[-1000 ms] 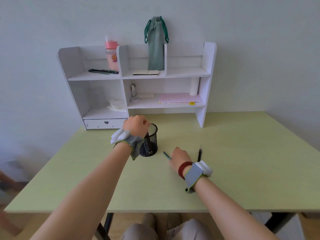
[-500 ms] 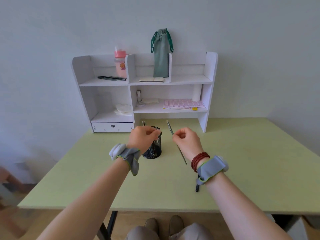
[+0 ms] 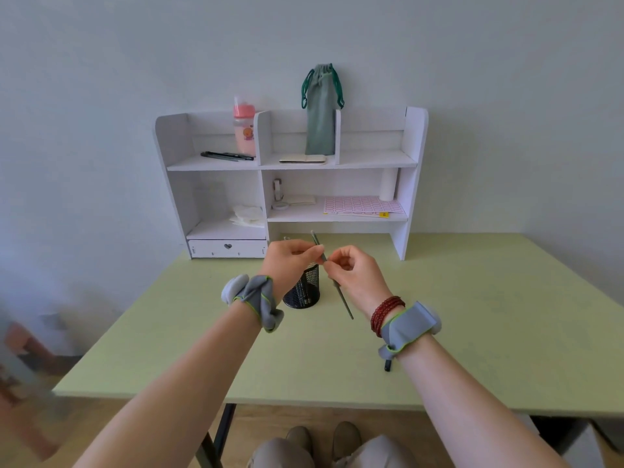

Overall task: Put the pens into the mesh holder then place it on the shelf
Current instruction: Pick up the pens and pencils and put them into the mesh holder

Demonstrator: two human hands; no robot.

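Both hands pinch one grey pen [image 3: 332, 275]: left hand [image 3: 291, 261] near its top, right hand [image 3: 358, 275] mid-shaft. The mesh holder [image 3: 303, 289] stands just below them on the worktop [image 3: 472, 315]. Risk: a tilted pen may strike the rim and tip it.

I'm looking at a home study corner or small office: a pale green desk [image 3: 472, 332] pushed against a plain wall, carrying a white desktop shelf unit [image 3: 413, 184] with a small heart-cut drawer [image 3: 228, 247], a sticker sheet [image 3: 363, 206], tape [image 3: 279, 206] and a pink bottle [image 3: 244, 130]. Wood flooring shows below.
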